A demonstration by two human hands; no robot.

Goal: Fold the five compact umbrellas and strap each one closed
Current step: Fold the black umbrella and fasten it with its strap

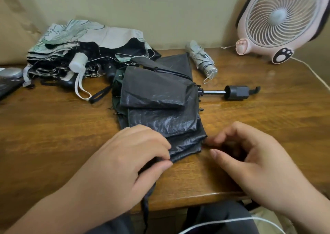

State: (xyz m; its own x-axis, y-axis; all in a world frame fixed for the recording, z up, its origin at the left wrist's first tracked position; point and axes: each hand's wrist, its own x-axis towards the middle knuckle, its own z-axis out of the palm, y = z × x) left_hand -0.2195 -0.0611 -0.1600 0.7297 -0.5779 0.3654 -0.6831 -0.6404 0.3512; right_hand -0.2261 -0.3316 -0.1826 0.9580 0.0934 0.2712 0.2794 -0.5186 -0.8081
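Observation:
A black compact umbrella (160, 98) lies across the middle of the wooden table (53, 130), its canopy panels pleated flat and its black handle (237, 92) pointing right. My left hand (125, 162) pinches the near edge of the black fabric between thumb and fingers. My right hand (250, 158) hovers beside the canopy's near right corner, fingers loosely curled, fingertips at the fabric edge, holding nothing. A grey umbrella (201, 60), rolled up, lies behind. A heap of unfolded umbrellas (85, 51), floral and black with a white handle, sits at the back left.
A pink desk fan (282, 19) stands at the back right, its white cable (314, 72) trailing along the table's right edge. A dark object (9, 80) lies at the far left. The table's front edge runs just below my hands.

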